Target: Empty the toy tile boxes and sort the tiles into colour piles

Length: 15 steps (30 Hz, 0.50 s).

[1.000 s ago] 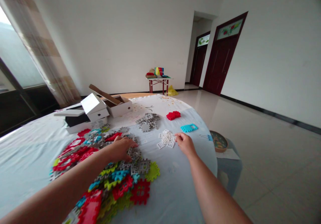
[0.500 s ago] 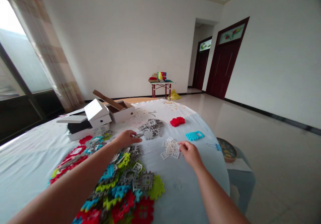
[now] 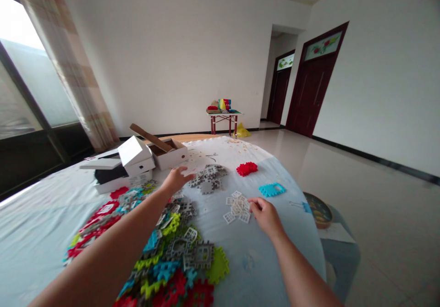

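Observation:
My left hand reaches across a mixed heap of red, blue, green and grey interlocking tiles. Its fingers are drawn together at the edge of a small pile of grey tiles; what they pinch is hidden. My right hand rests on the tablecloth with its fingers curled, thumb and forefinger pinching the edge of a cluster of white tiles. A red tile stack and a blue tile lie beyond the hands.
White cardboard boxes, one with an open flap, stand at the back left of the round table. A stool with a patterned tin stands to the right of the table edge. A small table is by the far wall.
My left hand has left the mixed heap and moved forward and right to the grey pile. My right hand has stayed by the white tiles. The view has tilted up slightly.

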Motion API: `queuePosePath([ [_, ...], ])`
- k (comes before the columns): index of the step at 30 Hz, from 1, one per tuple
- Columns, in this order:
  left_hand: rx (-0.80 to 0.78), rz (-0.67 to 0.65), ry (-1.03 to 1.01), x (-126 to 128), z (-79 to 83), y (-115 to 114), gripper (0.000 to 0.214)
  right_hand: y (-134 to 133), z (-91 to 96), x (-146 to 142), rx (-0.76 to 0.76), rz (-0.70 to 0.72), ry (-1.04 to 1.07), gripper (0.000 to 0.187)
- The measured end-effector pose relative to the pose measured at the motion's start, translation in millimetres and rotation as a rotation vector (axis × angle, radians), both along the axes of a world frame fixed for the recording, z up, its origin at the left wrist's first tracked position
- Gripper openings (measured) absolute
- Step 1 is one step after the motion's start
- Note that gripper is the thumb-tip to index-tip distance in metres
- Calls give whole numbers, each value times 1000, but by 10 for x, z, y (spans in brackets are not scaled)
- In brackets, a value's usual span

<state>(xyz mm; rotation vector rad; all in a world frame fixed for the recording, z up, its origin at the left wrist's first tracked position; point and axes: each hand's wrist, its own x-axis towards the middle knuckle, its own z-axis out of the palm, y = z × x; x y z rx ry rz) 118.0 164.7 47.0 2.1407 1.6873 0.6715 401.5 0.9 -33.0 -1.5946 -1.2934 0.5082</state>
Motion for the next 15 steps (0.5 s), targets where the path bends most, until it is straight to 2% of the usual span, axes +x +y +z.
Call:
queuePosePath([
  [4, -14, -29, 100, -299, -6, -134, 53, 8, -16, 11, 1, 9, -4, 31],
  [7, -50, -93, 185, -365, -25, -212, 45, 1, -10, 7, -18, 12, -22, 32],
  [10, -82, -168, 266, -250, -85, -237, 43, -13, -2, 0, -19, 12, -29, 33],
  [15, -137, -209, 402, 148, -225, -188, 41, -17, -3, -8, -19, 24, -43, 35],
])
